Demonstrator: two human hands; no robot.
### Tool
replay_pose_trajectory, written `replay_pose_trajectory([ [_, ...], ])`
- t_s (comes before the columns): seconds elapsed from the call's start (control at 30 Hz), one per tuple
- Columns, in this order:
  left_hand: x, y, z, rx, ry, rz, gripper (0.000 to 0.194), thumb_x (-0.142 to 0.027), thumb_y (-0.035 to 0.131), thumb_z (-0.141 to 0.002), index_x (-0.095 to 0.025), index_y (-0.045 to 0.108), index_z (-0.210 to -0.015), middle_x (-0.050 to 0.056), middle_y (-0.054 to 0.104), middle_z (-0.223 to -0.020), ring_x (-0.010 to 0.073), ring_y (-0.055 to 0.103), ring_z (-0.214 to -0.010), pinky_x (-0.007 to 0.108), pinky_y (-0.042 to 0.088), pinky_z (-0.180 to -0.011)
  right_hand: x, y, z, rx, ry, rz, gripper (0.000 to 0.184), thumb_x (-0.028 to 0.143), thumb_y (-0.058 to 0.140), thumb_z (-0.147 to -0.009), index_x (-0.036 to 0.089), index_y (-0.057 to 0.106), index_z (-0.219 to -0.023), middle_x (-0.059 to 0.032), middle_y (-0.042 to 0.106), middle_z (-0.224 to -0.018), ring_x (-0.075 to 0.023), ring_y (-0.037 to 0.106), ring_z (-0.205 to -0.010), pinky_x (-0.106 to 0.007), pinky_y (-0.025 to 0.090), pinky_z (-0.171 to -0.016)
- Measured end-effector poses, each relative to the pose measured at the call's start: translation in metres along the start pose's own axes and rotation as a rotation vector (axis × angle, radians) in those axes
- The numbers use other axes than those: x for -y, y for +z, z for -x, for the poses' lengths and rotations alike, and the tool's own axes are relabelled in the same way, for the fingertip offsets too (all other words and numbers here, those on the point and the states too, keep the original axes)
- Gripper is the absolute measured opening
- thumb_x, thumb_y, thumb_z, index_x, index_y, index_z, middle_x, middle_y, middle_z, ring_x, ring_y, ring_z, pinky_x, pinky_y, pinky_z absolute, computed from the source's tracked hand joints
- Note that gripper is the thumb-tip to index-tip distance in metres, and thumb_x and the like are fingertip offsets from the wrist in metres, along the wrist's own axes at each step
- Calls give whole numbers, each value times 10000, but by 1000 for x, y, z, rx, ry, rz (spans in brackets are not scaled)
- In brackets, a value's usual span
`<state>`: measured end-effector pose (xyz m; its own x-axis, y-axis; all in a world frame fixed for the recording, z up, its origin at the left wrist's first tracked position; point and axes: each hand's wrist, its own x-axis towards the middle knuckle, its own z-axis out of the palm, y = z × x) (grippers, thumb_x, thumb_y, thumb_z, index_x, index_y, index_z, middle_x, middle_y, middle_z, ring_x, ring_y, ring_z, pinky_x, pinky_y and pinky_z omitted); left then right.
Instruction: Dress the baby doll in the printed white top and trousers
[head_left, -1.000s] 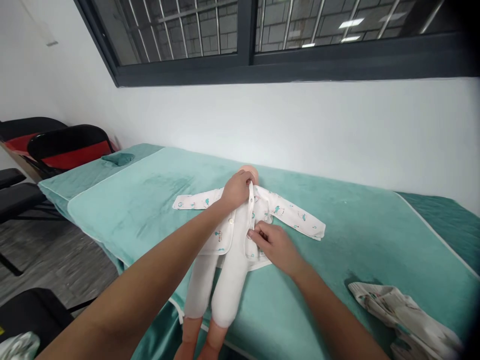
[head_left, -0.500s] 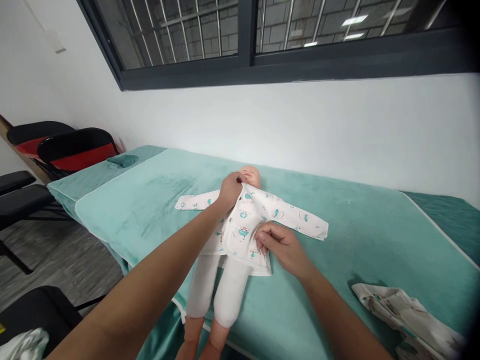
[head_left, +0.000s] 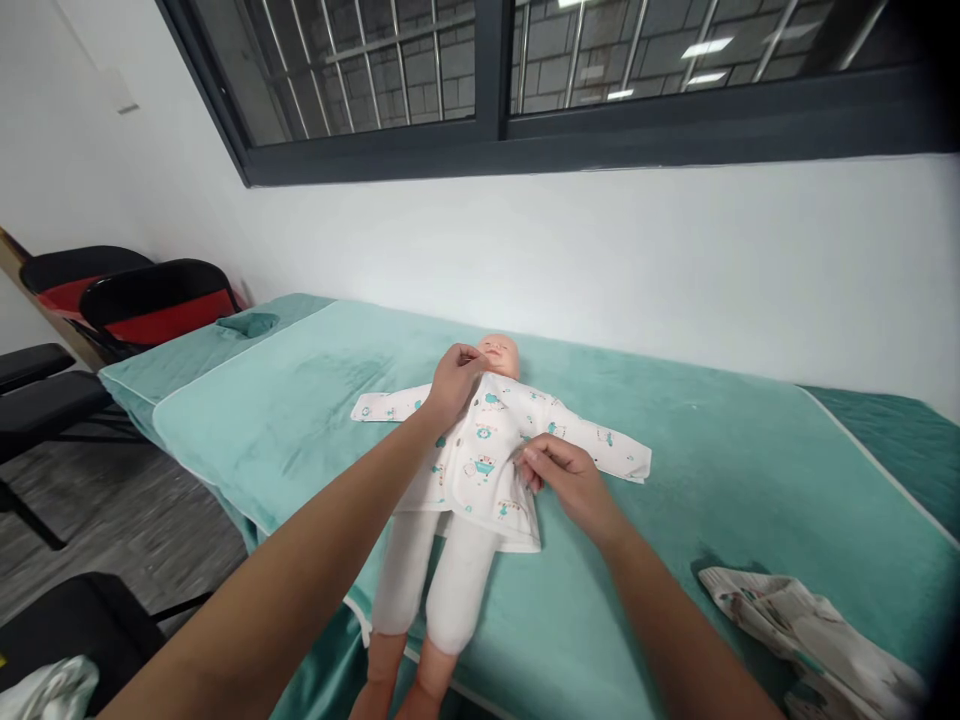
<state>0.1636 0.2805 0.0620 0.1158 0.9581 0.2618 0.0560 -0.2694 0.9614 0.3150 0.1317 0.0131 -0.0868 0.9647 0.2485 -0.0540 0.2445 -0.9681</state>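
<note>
A baby doll lies on its back on the bed, dressed in white leggings and a white long-sleeved baby jacket with green prints. The jacket's sleeves spread out to both sides. At the collar, just below the doll's chin, my left hand has its fingers pinched together; what sits between the fingertips is hidden. My right hand is at the jacket's side under the sleeve, thumb and fingers closed against the fabric. Whether it grips the cloth there I cannot tell.
The green bed cover stretches to the wall below a barred window. A folded patterned cloth lies at the front right. Chairs stand at the left, and one at the lower left bears a cloth.
The collar edge my left hand had lifted now lies flatter, with that hand slightly left. My right hand has shifted a little right, its fingertips still at the jacket's side.
</note>
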Motion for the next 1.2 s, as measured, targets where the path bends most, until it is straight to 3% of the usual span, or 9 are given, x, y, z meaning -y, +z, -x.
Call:
replay_pose_trajectory([
  [0.13, -3, -4, 11, 180, 60, -159, 198, -244, 630, -802, -200, 615, -995, 63, 658, -1097, 188, 602, -1012, 340, 456, -922, -3, -6, -4, -106, 4, -28, 312, 472, 613, -907, 198, 637, -760, 21, 580, -649, -109, 516, -568, -250, 416, -572],
  [0.27, 2, -6, 13, 139, 157, -325, 177, -141, 548, -819, -193, 615, -974, 68, 659, -1095, 183, 601, -1030, 339, 446, -959, -10, -10, -6, -117, 29, 23, 356, 520, 594, -900, 197, 633, -756, 16, 577, -649, -122, 513, -573, -254, 417, -573],
  [0.37, 7, -16, 12, 66, 150, -376, 150, -230, 492, -892, -204, 609, -982, 58, 679, -1090, 177, 623, -1027, 324, 478, -935, -16, -19, -8, -245, 61, 215, 412, 565, 538, -911, 204, 630, -735, 10, 586, -637, -143, 526, -592, -266, 419, -593],
  [0.47, 19, -45, 18, -1, 170, -640, 238, -261, 413, -937, -213, 591, -1087, 66, 668, -1153, 189, 616, -1082, 338, 488, -947, -20, -32, -10, -399, 117, 553, 445, 586, 505, -912, 217, 624, -692, 9, 605, -601, -158, 537, -568, -280, 395, -589],
  [0.63, 57, -121, 35, 53, 198, -988, 466, -87, 457, -821, -212, 587, -1250, 103, 587, -1358, 293, 479, -1306, 489, 341, -1108, -21, -42, -9, -485, 99, 880, 345, 562, 572, -857, 247, 638, -733, 3, 679, -659, -193, 606, -640, -296, 397, -617],
  [0.73, 79, -157, 38, 65, 169, -1242, 520, -241, 487, -895, -198, 458, -1412, 118, 521, -1442, 317, 441, -1341, 504, 338, -1105, -21, -40, -8, -491, 95, 896, 316, 548, 556, -857, 262, 663, -775, -8, 724, -729, -212, 654, -696, -314, 435, -656],
  [0.8, 87, -169, 35, 42, 137, -1320, 523, -355, 457, -939, -178, 435, -1431, 138, 534, -1419, 332, 464, -1310, 501, 391, -1049, -23, -39, -8, -492, 121, 916, 313, 541, 537, -865, 271, 680, -802, -15, 744, -772, -230, 680, -749, -335, 456, -691],
  [1.03, 95, -170, 21, -9, 204, -1375, 516, -326, 361, -981, -151, 408, -1463, 150, 534, -1405, 331, 451, -1284, 481, 381, -1040, -31, -40, -6, -526, 140, 856, 256, 492, 569, -861, 277, 699, -905, -15, 763, -948, -228, 705, -900, -343, 489, -803],
  [1.2, 98, -167, 25, -76, 231, -1365, 535, -254, 315, -976, -133, 371, -1494, 159, 500, -1450, 328, 418, -1322, 480, 359, -1062, -38, -41, -3, -517, 106, 719, 317, 519, 557, -878, 240, 704, -911, -36, 755, -849, -216, 704, -790, -346, 508, -796],
])
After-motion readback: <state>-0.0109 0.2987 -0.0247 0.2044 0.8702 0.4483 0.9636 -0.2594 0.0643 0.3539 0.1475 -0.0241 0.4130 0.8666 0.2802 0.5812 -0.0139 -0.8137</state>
